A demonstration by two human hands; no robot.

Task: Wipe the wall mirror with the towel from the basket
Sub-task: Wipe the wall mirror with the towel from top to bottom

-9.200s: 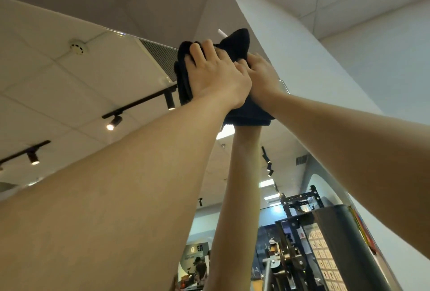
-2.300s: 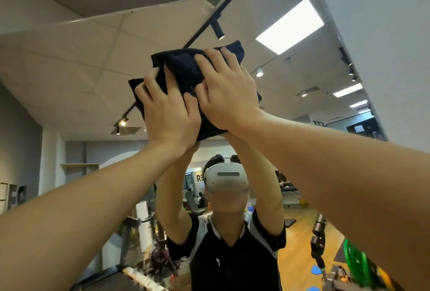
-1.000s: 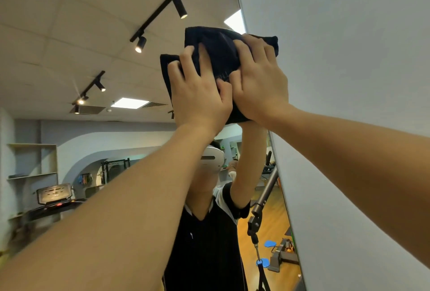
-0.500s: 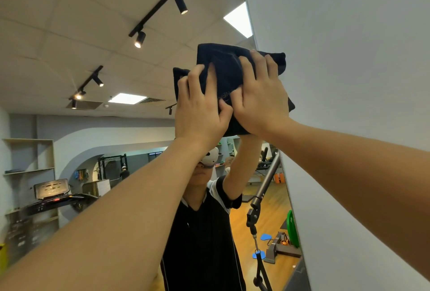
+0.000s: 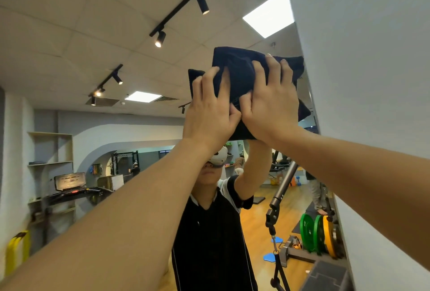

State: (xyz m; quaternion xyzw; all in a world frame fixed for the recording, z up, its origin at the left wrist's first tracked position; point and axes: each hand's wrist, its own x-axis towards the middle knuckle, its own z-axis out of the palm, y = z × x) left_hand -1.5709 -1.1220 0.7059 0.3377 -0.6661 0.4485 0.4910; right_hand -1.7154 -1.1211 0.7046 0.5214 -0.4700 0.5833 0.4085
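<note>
hands (image 5: 210, 113) pressing towel (image 5: 239, 74), mirror (image 5: 93, 57)

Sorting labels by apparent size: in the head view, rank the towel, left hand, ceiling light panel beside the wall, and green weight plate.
1. Towel
2. Left hand
3. Light panel
4. Green plate, though it is reflected from afar.

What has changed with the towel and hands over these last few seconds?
The dark towel slid along the mirror to its right edge, beside the white wall, then downward. The left hand and right hand kept pressing it flat, side by side.
</note>
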